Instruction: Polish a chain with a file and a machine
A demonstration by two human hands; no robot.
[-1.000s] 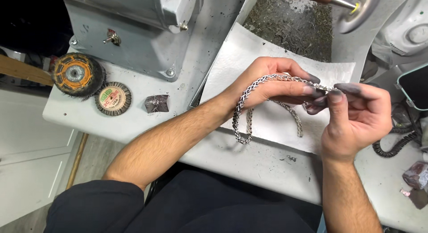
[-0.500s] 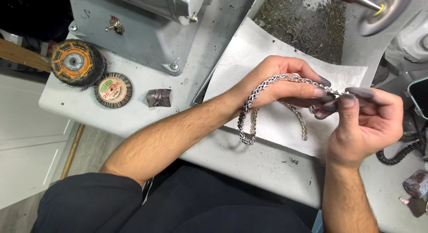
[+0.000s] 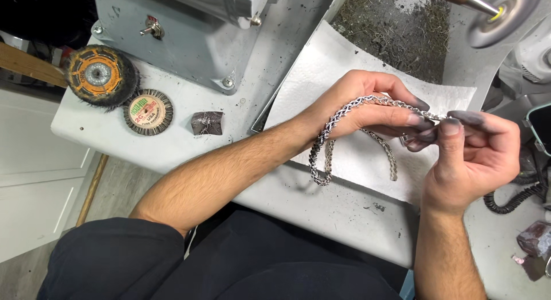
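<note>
Resting on a grey worktop (image 3: 321, 214), white paper towel (image 3: 367, 162). Pinching a silver braided chain (image 3: 344, 119) above it: left hand (image 3: 367, 105) and right hand (image 3: 476, 156), both grips closed. Lying far left, two brush wheels (image 3: 123, 93).

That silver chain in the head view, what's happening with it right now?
A person holds a thick braided silver chain in both hands at a workbench. It drapes over the left hand, while the smudged fingertips of the right hand pinch its end. Below lies a white paper towel. Two round brush wheels sit to the left, and a buffing wheel is at the upper right.
</note>
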